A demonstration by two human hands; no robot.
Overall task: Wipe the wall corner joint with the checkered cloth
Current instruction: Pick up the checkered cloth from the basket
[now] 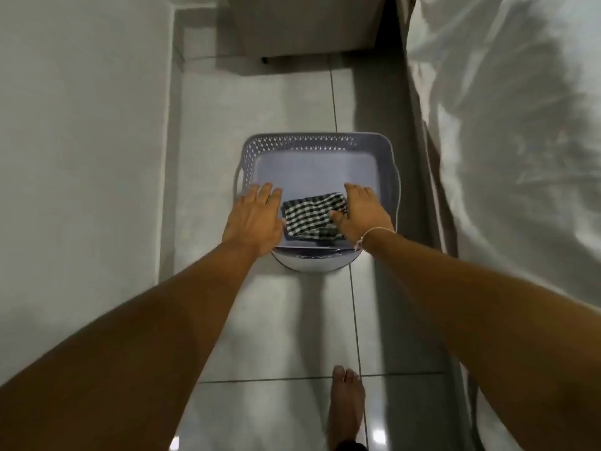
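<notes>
Checkered cloth [311, 216] folded, long axis roughly left-right.

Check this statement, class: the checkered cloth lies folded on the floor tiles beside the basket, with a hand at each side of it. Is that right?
Not quite. The head view shows the checkered cloth lying folded inside the basket, not on the tiles. The rest holds: the left hand and right hand are at either side of it.

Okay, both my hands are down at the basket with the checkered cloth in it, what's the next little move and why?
Probably close the right hand on the checkered cloth and lift it out. The cloth lies folded in the purple basket, the right hand's thumb already rests on its edge with fingers spread open, and the left hand lies flat beside it, holding nothing.
</notes>
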